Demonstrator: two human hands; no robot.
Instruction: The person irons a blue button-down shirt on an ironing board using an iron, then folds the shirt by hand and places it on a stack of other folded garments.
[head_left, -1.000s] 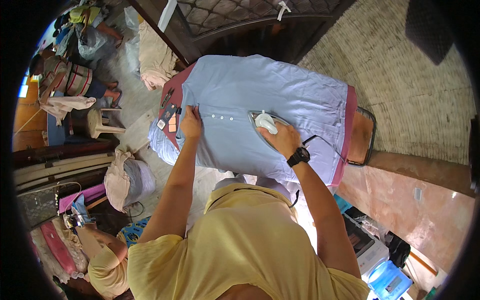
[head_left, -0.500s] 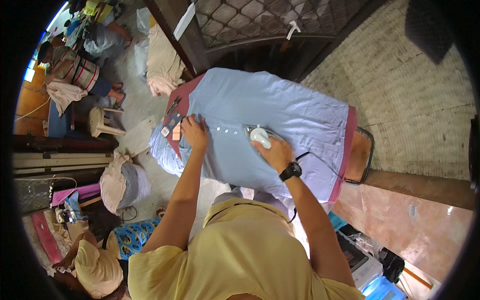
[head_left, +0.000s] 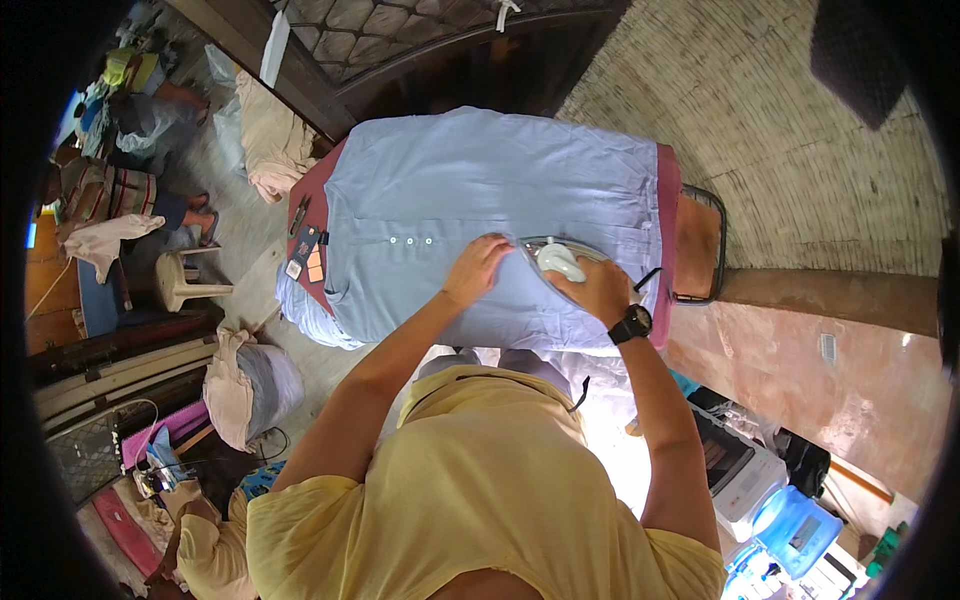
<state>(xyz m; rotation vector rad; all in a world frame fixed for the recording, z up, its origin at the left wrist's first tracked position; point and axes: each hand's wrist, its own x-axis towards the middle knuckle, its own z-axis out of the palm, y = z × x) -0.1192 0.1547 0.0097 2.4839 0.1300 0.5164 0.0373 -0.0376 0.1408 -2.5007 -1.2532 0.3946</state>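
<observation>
Right grip (head_left: 598, 290) wrapped tight round the handle of my iron (head_left: 553, 258), centre-right of frame; black watch (head_left: 630, 324) on that wrist. Iron sits flat on the light blue shirt (head_left: 480, 190), soleplate touching cloth, its dark cord (head_left: 648, 278) trailing right. Left grip (head_left: 478, 270) just left of the iron, fingers spread flat, pressing the shirt down, holding nothing. Hands close together, not touching as far as I can tell.

Shirt lies spread over the red-covered table (head_left: 668, 200), filling the middle of the frame, a row of small white buttons (head_left: 410, 240) left of my left hand. Shirt's left end hangs off the table edge. Small tags (head_left: 306, 252) at the table's left end. Metal wire rack (head_left: 705, 245) against the table's right edge.

Further out: brick-pattern floor upper right, dark gate with mesh (head_left: 400, 40) at top. Beige cloth pile (head_left: 272, 145) upper left, a stool (head_left: 185, 280) at left, a tied bundle (head_left: 250, 385) lower left. Blue water jug (head_left: 795, 525) lower right. Another person's legs (head_left: 150, 205) far left.
</observation>
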